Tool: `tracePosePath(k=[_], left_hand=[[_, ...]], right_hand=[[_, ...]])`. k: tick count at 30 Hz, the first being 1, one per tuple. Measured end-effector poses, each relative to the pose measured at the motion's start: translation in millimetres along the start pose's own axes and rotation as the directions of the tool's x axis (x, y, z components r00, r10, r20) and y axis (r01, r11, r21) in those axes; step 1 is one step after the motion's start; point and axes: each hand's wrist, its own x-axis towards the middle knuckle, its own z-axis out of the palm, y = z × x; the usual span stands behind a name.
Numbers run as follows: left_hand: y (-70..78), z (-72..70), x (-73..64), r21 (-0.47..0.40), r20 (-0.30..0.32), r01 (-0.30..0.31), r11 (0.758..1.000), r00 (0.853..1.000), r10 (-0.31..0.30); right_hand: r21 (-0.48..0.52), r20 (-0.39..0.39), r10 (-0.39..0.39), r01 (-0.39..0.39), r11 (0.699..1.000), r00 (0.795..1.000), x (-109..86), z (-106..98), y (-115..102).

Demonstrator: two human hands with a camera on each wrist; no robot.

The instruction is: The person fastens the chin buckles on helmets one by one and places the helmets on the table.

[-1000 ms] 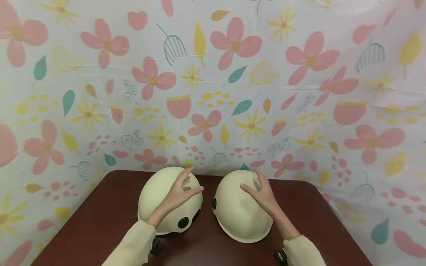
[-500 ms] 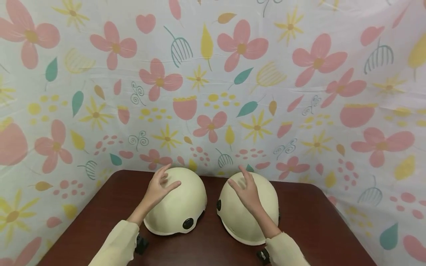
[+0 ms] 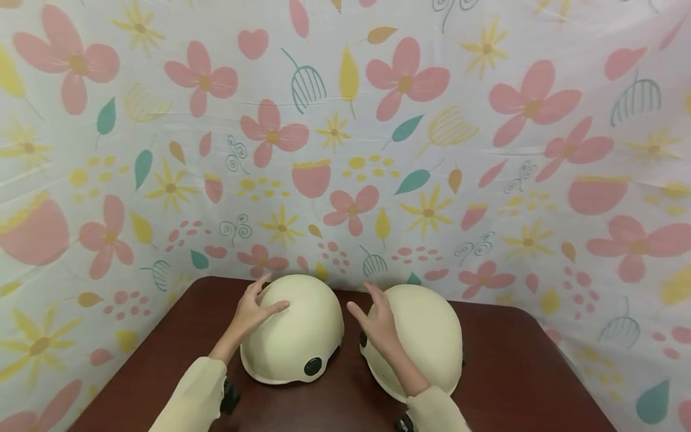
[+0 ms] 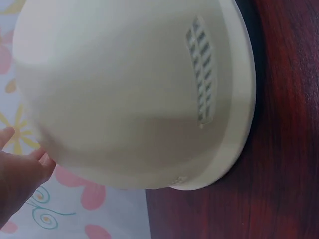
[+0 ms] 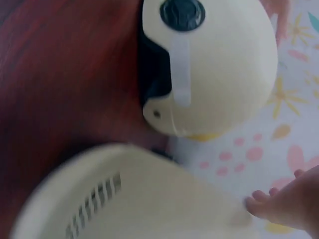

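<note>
Two cream helmets rest dome up on a dark red-brown table. My left hand is at the left side of the left helmet, fingers spread and thumb over the dome. In the left wrist view its fingertips are right at the helmet's edge, and a ribbed vent shows near the rim. My right hand overlaps the left part of the right helmet, fingers apart and pointing up and left. From the right wrist, the hand appears near one helmet, with the other helmet beyond.
The tabletop runs back to a white cloth printed with flowers and leaves. A narrow strip of table separates the helmets. Black round fittings sit on the helmets' sides.
My left hand has moved left, from over the left helmet's dome to its left side. My right hand has moved left across the right helmet. The head view has shifted slightly.
</note>
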Motion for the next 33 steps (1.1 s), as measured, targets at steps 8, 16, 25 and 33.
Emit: tracePosePath(k=[8, 16, 25, 33], left_hand=[[-16.7, 1.2, 2.8, 0.067, 0.049, 0.02, 0.998, 0.999, -0.023], [-31.9, -6.3, 4.0, 0.001, 0.16, 0.053, 0.999, 0.986, -0.052], [-32.5, -7.6, 2.8, 0.02, 0.146, 0.054, 0.998, 0.988, -0.056], [-25.6, -4.0, -2.9, 0.035, 0.107, 0.043, 0.998, 0.993, -0.047]], right_hand=[[0.006, 0.109, 0.059, -0.06, 0.998, 0.992, -12.8, 45.1, 2.7], [0.093, 0.147, 0.03, -0.044, 0.995, 0.989, -24.3, 63.4, 14.0], [0.105, 0.15, 0.026, -0.042, 0.994, 0.988, -20.6, 65.8, 15.6], [0.161, 0.201, 0.076, -0.109, 0.981, 0.977, -14.4, 62.5, 18.1]])
